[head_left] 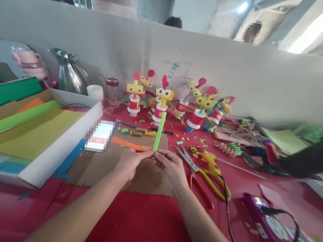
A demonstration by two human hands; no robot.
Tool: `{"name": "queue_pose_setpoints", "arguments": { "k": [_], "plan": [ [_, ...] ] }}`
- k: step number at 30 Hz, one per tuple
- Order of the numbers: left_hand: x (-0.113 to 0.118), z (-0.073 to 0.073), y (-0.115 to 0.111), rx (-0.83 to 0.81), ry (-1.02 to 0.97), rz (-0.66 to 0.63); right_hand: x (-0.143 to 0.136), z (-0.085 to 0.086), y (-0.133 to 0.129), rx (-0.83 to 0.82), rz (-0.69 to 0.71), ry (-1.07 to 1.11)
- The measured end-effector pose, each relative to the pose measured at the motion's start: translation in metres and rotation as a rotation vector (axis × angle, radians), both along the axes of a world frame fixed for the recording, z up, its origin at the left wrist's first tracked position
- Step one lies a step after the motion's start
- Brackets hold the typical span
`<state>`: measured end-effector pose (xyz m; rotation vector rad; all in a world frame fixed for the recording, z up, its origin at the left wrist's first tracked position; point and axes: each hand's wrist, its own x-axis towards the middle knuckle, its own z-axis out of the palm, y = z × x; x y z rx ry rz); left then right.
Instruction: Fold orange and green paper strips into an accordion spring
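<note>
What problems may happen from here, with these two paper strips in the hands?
The green strip and orange strip meet at the fingertips, so they could slip out of line if the left hand or right hand loosens. The scissors lie beside the right hand; a sideways move might brush them. The black cord near the right forearm could snag.

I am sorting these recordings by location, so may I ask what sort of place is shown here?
Probably a craft workspace, perhaps a small workshop: big-eyed figures stand before a pale partition, a white box holds coloured sheets, and scissors lie on the red table.
</note>
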<state>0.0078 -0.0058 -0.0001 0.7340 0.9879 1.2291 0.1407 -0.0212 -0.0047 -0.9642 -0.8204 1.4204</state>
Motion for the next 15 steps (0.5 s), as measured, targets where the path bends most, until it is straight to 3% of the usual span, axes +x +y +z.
{"name": "queue_pose_setpoints", "arguments": {
  "k": [6, 15],
  "plan": [
    [-0.0025, 0.0012, -0.0005, 0.043, 0.108, 0.022, 0.0012, -0.0002, 0.0004, 0.006, 0.039, 0.060],
    [-0.0022, 0.0048, 0.0006, -0.039, -0.044, -0.021, 0.0023, -0.0022, 0.0048, -0.068, 0.057, 0.163]
  ]
}}
